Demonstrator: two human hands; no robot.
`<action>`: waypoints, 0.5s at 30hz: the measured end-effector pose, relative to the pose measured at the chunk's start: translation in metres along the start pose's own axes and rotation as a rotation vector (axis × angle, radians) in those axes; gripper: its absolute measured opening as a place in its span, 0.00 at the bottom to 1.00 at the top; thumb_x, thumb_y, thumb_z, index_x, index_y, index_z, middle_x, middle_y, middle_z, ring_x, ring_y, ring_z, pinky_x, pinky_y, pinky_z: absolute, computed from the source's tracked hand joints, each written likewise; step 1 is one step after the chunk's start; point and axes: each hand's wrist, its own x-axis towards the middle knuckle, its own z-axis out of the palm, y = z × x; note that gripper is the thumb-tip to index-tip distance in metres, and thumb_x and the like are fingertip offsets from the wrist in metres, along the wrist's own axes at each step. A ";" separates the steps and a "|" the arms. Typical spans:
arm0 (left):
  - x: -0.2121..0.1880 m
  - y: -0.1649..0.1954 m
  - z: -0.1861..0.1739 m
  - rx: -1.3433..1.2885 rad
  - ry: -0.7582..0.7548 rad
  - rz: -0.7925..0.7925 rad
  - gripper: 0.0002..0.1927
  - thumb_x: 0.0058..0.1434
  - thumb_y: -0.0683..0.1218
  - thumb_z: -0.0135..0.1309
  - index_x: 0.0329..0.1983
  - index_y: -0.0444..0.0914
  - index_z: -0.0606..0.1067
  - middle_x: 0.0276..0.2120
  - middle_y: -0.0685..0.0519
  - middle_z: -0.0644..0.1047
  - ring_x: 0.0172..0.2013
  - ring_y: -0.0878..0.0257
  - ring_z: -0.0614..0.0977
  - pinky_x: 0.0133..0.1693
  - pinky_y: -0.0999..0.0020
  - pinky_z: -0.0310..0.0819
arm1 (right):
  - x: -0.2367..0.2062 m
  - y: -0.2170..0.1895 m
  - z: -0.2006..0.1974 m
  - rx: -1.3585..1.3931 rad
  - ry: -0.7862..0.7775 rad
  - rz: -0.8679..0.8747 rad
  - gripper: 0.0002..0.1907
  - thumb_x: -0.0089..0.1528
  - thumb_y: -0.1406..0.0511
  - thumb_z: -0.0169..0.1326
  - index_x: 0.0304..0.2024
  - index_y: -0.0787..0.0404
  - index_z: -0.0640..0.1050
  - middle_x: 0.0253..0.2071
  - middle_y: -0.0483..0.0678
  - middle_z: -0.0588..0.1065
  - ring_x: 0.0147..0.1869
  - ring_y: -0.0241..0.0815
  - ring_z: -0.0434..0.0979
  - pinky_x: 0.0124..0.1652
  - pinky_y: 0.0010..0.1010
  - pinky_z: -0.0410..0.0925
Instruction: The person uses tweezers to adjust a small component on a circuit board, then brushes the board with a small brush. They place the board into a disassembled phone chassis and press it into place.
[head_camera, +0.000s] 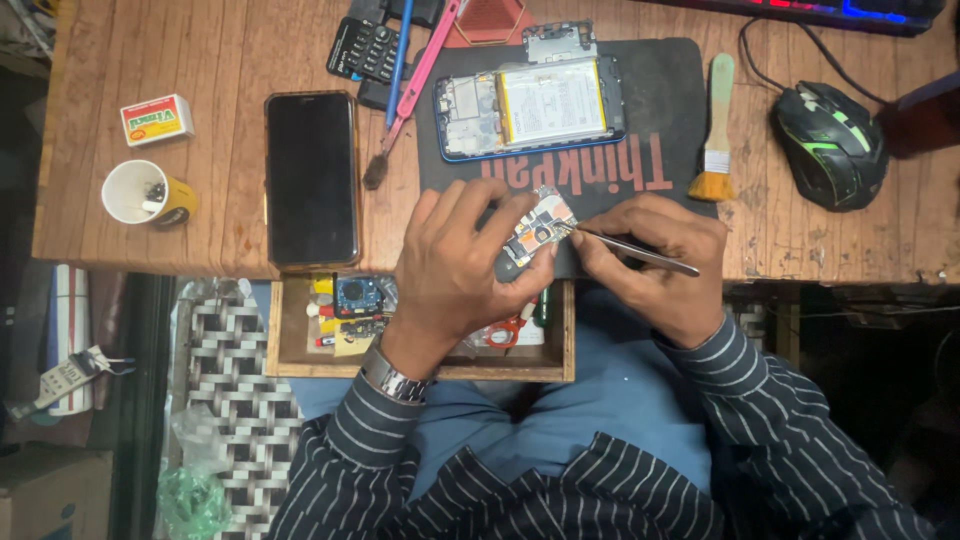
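Pinching a small circuit board (540, 228) by its edges in my left hand (455, 265), I probe it with thin metal tweezers (630, 247) gripped in my right hand (655, 262). Light, stiff and likely fragile, the board hangs over the bench (230, 60) edge, just below the opened phone (530, 105) on the dark mat (670, 90).

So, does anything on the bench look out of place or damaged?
Nothing spilled or broken. The blue phone lies opened on the dark mat, battery exposed. The left hand holds a small circuit board while the right hand applies metal tweezers. The wooden drawer below hangs open, cluttered with parts.
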 end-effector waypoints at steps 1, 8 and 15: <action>0.000 0.000 0.000 0.001 -0.003 -0.004 0.21 0.56 0.51 0.66 0.49 0.36 0.79 0.40 0.50 0.76 0.38 0.56 0.76 0.40 0.59 0.64 | 0.000 0.000 0.000 0.003 0.001 0.000 0.05 0.61 0.69 0.65 0.38 0.66 0.83 0.34 0.50 0.80 0.35 0.36 0.81 0.35 0.24 0.71; 0.001 0.003 -0.001 -0.009 0.004 -0.006 0.21 0.56 0.51 0.66 0.49 0.36 0.79 0.40 0.50 0.76 0.39 0.55 0.77 0.41 0.59 0.64 | 0.000 -0.002 -0.002 0.008 -0.001 0.015 0.05 0.61 0.70 0.65 0.38 0.66 0.84 0.33 0.50 0.80 0.34 0.36 0.81 0.34 0.25 0.71; 0.004 0.003 -0.001 -0.004 0.006 -0.005 0.21 0.55 0.51 0.66 0.48 0.36 0.79 0.41 0.50 0.76 0.39 0.55 0.77 0.41 0.59 0.65 | 0.003 -0.003 -0.003 -0.001 0.006 -0.007 0.05 0.60 0.70 0.65 0.38 0.66 0.83 0.33 0.50 0.80 0.34 0.36 0.81 0.35 0.25 0.71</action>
